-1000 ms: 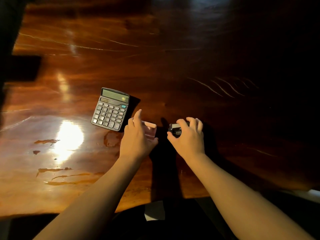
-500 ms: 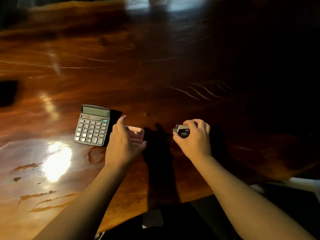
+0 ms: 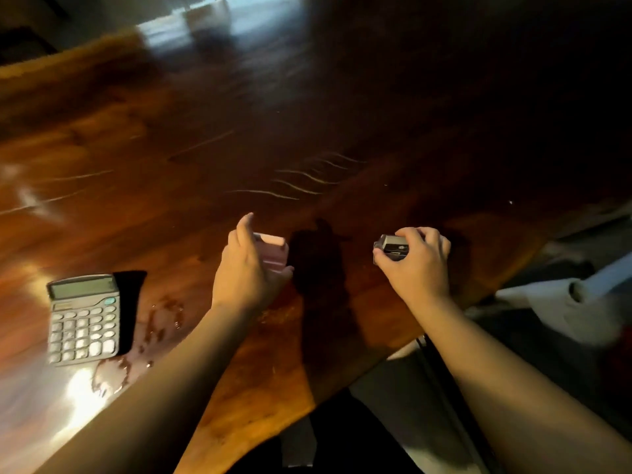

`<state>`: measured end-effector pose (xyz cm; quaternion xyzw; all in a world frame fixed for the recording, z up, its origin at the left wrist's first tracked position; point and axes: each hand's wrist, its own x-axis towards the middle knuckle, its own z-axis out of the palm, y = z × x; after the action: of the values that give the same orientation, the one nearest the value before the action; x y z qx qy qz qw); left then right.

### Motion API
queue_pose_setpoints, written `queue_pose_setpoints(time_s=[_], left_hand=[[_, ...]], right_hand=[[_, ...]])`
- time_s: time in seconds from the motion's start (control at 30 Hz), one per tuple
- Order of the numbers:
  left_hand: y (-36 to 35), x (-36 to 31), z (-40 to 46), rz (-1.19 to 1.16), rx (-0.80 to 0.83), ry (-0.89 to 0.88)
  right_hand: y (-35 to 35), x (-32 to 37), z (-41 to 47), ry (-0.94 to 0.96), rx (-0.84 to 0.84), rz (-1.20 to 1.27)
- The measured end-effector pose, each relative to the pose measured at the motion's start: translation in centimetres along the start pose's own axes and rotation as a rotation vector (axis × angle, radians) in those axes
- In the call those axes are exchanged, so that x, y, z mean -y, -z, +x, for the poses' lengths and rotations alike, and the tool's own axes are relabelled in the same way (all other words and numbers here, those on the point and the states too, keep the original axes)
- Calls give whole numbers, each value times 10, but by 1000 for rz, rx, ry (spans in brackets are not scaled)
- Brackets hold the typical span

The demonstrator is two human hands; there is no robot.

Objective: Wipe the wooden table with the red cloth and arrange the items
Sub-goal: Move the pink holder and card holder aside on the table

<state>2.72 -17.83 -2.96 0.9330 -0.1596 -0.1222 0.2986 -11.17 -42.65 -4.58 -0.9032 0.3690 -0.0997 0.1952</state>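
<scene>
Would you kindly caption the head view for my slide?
Left hand holds a pink box, right hand a small grey device; grey calculator on glossy wooden table.

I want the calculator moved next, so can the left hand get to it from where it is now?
Probably yes, once freed. The left hand is closed on a pink box; the calculator lies to its left on the wooden table with nothing between them but a wet patch.
</scene>
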Motion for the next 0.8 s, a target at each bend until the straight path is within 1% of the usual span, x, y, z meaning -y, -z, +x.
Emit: queue_pose_setpoints(time_s=[0.23,0.43,0.6,0.8], left_hand=[[-62,-90,36,9,102,-155],[-116,-148,52,31,149,-238],[-149,-175,51,48,190,-278],[-169,-181,42,53,228,-295]], right_hand=[[31,-69,7,-144,-10,-20],[44,-104,11,-263,-4,-8],[42,-119,8,-263,-35,18],[29,-126,6,-254,-14,8]])
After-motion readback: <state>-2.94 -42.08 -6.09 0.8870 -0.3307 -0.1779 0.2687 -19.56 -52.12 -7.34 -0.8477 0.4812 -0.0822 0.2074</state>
